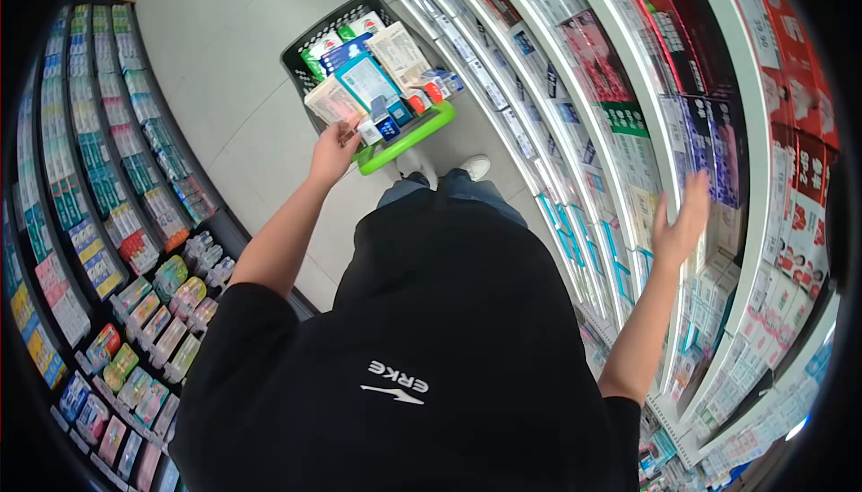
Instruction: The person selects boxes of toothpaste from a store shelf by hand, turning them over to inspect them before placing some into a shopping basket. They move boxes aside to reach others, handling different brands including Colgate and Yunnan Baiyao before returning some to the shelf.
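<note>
My left hand [334,153] is at the near left corner of a black shopping cart [296,59] with a green handle [409,139]. Its fingers are bent in beside a small white box [369,132] and below a cream box [335,101]; what they grip is hidden. The cart also holds a teal-edged box [365,79], another cream box [400,55] and several smaller packets. To the right, my right hand [682,223] is raised at the shelf front, open, fingers stretched out. Purple boxes [709,146] stand just beyond its fingertips.
A long shelf unit with white edges [654,70] runs along my right, packed with boxes, including red ones [790,61] higher up. Racks of toothbrush packs [94,178] and soap boxes [144,312] line the left. Grey floor tiles [215,34] lie between them, under the cart.
</note>
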The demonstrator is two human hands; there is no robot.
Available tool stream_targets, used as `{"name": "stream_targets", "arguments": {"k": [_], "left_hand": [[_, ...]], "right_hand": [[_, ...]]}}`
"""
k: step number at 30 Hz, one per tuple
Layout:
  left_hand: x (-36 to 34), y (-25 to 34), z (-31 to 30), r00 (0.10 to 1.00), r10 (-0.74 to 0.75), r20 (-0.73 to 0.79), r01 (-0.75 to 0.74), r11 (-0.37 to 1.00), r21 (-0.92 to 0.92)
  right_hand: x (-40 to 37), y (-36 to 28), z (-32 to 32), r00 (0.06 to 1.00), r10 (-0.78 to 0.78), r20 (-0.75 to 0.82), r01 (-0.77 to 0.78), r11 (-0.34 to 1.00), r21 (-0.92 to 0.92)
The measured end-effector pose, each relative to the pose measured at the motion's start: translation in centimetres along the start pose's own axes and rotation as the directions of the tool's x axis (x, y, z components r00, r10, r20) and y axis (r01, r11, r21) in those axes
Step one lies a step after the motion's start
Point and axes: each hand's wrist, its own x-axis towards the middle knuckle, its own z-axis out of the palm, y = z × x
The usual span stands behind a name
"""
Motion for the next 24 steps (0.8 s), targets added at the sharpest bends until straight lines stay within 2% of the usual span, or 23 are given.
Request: {"name": "stream_targets", "arguments": {"k": [2, 5, 6, 8, 10, 12, 13, 14, 16, 17, 19, 20, 21, 23, 24], "left_hand": [[2.1, -3.0, 0.8, 0.988, -0.155, -0.004, 0.155, 0.983, 0.095], [2.9, -4.4, 1.6, 0.94, -0.287, 0.184, 0.307, 0.947, -0.092], [3.1, -5.0, 1.8, 0.934, -0.302, 0.188, 0.328, 0.936, -0.125], [3.6, -6.0, 2.4, 0.923, -0.327, 0.201, 0.364, 0.912, -0.188], [3.8, -7.3, 3.8, 0.936, -0.333, 0.116, 0.351, 0.911, -0.216], [4.7, -7.4, 4.9, 0.937, -0.342, 0.077, 0.35, 0.91, -0.222], [4.8, -6.9, 4.9, 0.947, -0.313, 0.072, 0.321, 0.934, -0.157], [4.3, -6.4, 5.3, 0.96, -0.278, -0.027, 0.273, 0.955, -0.115], [4.0, -5.6, 5.2, 0.964, -0.258, -0.069, 0.249, 0.962, -0.115], [3.9, -5.2, 5.0, 0.946, -0.318, -0.057, 0.308, 0.941, -0.144], [3.8, -5.2, 4.6, 0.938, -0.34, -0.068, 0.326, 0.933, -0.154], [3.7, -5.3, 4.5, 0.927, -0.358, -0.11, 0.325, 0.916, -0.237], [3.7, -5.9, 4.3, 0.912, -0.381, -0.149, 0.321, 0.892, -0.318], [2.5, -4.2, 0.9, 0.918, -0.396, -0.032, 0.358, 0.86, -0.363], [1.9, -3.9, -0.8, 0.921, -0.384, -0.06, 0.339, 0.87, -0.357]], "right_hand": [[-4.5, -2.4, 1.3, 0.981, 0.104, 0.166, -0.12, 0.988, 0.092], [-11.5, -5.1, 3.7, 0.909, 0.138, 0.393, -0.231, 0.952, 0.201], [-13.9, -5.8, 4.4, 0.876, 0.138, 0.462, -0.257, 0.944, 0.206], [-17.5, -7.7, 5.3, 0.763, 0.191, 0.618, -0.416, 0.876, 0.243], [-21.4, -9.2, 6.2, 0.639, 0.179, 0.748, -0.518, 0.819, 0.247], [-24.2, -9.6, 7.0, 0.458, 0.116, 0.881, -0.635, 0.736, 0.234], [-26.2, -9.9, 7.7, 0.451, 0.127, 0.884, -0.663, 0.71, 0.237], [-28.3, -10.0, 8.2, 0.445, 0.139, 0.885, -0.69, 0.683, 0.24], [-29.2, -10.7, 7.9, 0.409, 0.178, 0.895, -0.766, 0.601, 0.231], [-29.0, -10.9, 7.6, 0.436, 0.169, 0.884, -0.761, 0.594, 0.261], [-28.1, -11.0, 7.7, 0.275, 0.174, 0.946, -0.806, 0.578, 0.128], [-27.5, -10.9, 7.9, 0.194, 0.168, 0.966, -0.807, 0.587, 0.06], [-27.1, -10.6, 8.1, 0.216, 0.163, 0.963, -0.798, 0.597, 0.078], [-26.5, -10.1, 8.6, 0.261, 0.148, 0.954, -0.778, 0.617, 0.117], [-26.1, -9.9, 8.9, 0.283, 0.138, 0.949, -0.767, 0.627, 0.138]]}}
